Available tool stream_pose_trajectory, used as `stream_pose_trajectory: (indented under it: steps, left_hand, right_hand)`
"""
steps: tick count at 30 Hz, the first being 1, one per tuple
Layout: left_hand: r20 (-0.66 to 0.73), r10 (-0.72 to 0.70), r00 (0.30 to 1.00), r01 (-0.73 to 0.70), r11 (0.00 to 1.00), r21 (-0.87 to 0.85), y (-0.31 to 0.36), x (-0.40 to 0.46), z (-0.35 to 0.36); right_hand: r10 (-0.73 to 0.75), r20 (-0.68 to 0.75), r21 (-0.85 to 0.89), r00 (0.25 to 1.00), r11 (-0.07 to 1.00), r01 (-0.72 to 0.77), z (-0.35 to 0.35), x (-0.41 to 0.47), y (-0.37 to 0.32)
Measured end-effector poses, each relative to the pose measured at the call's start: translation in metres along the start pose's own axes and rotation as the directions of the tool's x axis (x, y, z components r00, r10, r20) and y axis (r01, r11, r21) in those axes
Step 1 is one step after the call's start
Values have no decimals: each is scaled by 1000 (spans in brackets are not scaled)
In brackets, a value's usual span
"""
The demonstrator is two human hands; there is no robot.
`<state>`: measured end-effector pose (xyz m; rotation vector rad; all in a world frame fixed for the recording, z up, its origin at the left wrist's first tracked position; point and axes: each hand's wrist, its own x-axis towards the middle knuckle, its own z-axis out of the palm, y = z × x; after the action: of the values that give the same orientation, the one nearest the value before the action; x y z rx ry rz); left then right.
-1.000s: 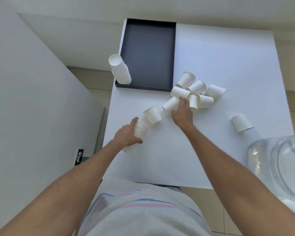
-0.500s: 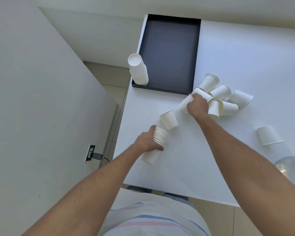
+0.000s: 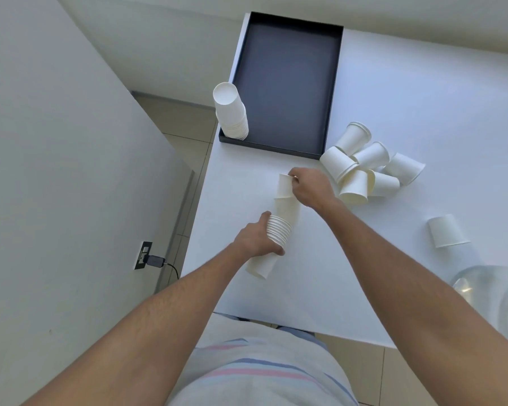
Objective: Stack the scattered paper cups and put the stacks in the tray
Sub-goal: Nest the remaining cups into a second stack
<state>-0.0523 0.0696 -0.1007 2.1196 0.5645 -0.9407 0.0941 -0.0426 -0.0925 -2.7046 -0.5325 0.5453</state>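
Observation:
My left hand (image 3: 254,240) grips a stack of white paper cups (image 3: 277,232) lying tilted on the white table, its open end pointing away from me. My right hand (image 3: 310,187) holds a single paper cup (image 3: 284,186) at the far end of that stack, over the cup that sticks out of it. A heap of several loose cups (image 3: 364,168) lies just right of my right hand. One more cup (image 3: 446,231) lies alone at the right. The black tray (image 3: 288,86) sits at the far left of the table, with a finished stack (image 3: 230,112) standing in its near left corner.
A clear plastic container (image 3: 493,300) is at the table's near right corner. The table's left edge runs beside a grey wall with a socket and plug (image 3: 148,257). Tiled floor shows between wall and table.
My right hand left the heap with one cup and carried it left to the far end of the stack in my left hand. The view shifted slightly.

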Motion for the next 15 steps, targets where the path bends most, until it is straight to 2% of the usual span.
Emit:
stream_pose_trajectory:
  steps: [4,9,12,15]
  left_hand:
    - [2,36,999,-36,998,49,7,-1,7]
    - [5,111,994,-111,989,97,11,-4,14]
    - [-1,161,987,-159,977,143,14,-6,16]
    - [-3,193,981,-189,966,176,20,-8,17]
  right_hand:
    - [199,-7,183,980,964,-194,5,-27,26]
    - [418,114,447,901,789,-422,16,-61,47]
    - [445,138,516,885,731,-448,21,-78,51]
    - [435,95,563,895,718,-408,23,-91,50]
